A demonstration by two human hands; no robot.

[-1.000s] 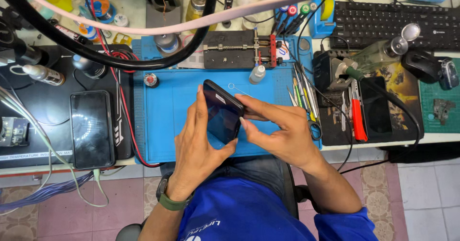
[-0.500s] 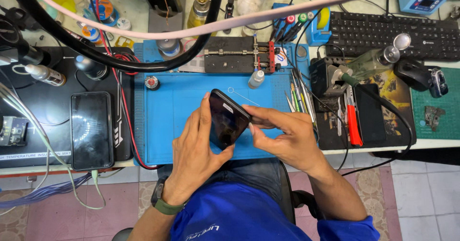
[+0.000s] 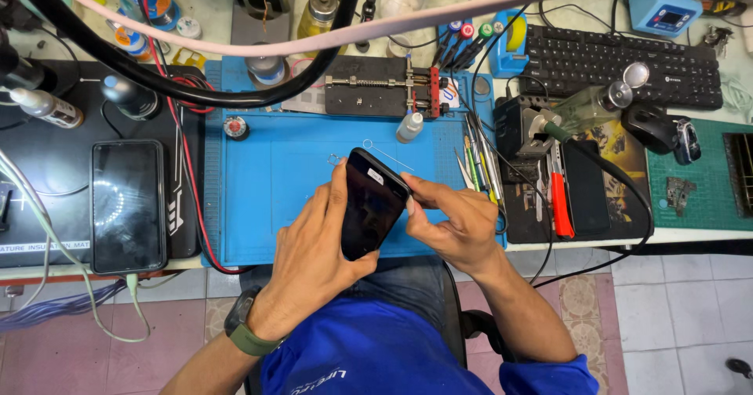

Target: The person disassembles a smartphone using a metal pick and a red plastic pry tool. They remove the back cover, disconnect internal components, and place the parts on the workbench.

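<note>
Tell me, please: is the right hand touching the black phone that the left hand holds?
Touching. In the head view, the right hand has its fingertips pressed against the upper right edge of the black phone, while the left hand grips it from the other side.

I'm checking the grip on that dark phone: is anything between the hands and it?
Nothing visible. The left hand cradles the phone directly from its left side, and the right hand pinches its upper right edge with bare fingertips. The phone is held up over the blue mat.
</note>
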